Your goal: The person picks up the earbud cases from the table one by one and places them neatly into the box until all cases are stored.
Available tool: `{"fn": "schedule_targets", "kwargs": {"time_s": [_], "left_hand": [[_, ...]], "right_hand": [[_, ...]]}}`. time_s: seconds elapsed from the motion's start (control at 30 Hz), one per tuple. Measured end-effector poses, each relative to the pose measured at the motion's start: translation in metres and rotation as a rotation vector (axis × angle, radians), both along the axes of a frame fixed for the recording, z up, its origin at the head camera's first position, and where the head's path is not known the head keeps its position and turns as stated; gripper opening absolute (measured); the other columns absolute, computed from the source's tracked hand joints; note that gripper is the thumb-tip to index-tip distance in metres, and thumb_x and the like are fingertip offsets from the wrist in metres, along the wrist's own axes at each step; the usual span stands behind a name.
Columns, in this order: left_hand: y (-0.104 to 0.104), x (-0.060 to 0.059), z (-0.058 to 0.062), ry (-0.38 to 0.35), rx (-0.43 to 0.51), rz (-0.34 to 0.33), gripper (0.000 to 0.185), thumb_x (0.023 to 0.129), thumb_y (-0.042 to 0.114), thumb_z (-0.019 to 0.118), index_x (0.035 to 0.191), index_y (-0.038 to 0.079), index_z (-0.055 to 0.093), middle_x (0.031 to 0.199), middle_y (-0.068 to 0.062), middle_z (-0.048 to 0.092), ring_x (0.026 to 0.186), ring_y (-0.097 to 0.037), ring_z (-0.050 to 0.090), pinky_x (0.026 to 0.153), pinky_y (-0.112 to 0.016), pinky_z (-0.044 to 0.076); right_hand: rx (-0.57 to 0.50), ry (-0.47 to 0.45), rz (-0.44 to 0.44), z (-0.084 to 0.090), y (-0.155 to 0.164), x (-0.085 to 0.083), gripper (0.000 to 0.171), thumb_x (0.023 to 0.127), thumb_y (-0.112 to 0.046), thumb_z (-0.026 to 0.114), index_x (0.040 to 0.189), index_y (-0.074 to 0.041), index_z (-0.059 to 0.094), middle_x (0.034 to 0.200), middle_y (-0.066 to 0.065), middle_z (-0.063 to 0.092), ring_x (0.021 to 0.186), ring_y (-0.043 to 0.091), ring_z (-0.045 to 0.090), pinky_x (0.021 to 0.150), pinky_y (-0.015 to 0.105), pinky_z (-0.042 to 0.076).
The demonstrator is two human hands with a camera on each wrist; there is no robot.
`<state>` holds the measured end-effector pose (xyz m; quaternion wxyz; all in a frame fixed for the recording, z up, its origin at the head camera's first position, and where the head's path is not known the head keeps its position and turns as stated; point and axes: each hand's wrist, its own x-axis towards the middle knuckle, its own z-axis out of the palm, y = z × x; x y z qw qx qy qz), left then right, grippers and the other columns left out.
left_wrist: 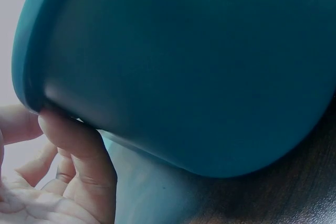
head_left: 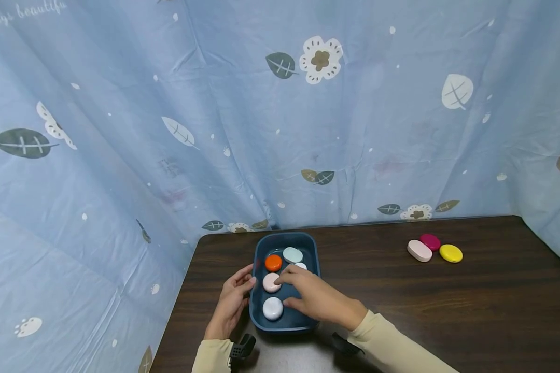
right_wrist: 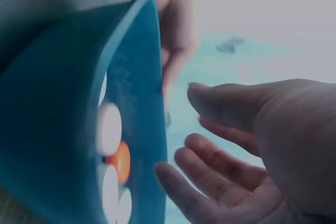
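A dark blue bin (head_left: 285, 237) stands on the brown table near its left front. Inside lie an orange pebble (head_left: 273, 262), a mint one (head_left: 292, 254), a pink one (head_left: 270, 283), a white one (head_left: 273, 308) and another white one half hidden by my right hand. My left hand (head_left: 240, 286) rests with relaxed fingers against the bin's outer left wall (left_wrist: 184, 66); its fingers (left_wrist: 79, 150) touch under the rim. My right hand (head_left: 290, 282) reaches into the bin, fingertips at the pink pebble. In the right wrist view that hand (right_wrist: 220, 156) is spread and holds nothing.
Three more pebbles lie together at the table's far right: pale pink (head_left: 419, 250), magenta (head_left: 430, 241) and yellow (head_left: 450, 253). A blue flowered curtain (head_left: 280, 129) hangs behind and to the left. The table edge (head_left: 182, 290) runs close by my left hand.
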<state>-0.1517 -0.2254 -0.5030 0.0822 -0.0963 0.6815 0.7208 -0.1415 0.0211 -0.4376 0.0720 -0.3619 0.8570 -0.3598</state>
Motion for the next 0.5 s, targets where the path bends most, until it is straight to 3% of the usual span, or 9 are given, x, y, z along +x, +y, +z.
{"fn": "schedule_targets", "kwargs": {"time_s": [0.3,0.5], "left_hand": [[-0.001,0.002,0.0,-0.008,0.009,0.007,0.047,0.108,0.009,0.058,0.153,0.0,0.051,0.109,-0.005,0.055,0.096,-0.019,0.057,0.076,-0.03,0.053],[-0.003,0.005,0.0,-0.002,-0.002,-0.001,0.047,0.108,0.009,0.057,0.154,-0.001,0.05,0.11,-0.006,0.055,0.097,-0.021,0.056,0.077,-0.031,0.053]], "right_hand": [[-0.202,0.175,-0.237,-0.012,0.07,0.005,0.036,0.088,0.007,0.08,0.122,-0.003,0.073,0.12,0.007,0.066,0.109,0.028,0.069,0.088,0.045,0.061],[-0.203,0.25,-0.473,-0.027,0.126,0.004,0.035,0.086,0.008,0.082,0.119,-0.002,0.073,0.117,0.011,0.068,0.104,0.032,0.068,0.086,0.05,0.06]]}}
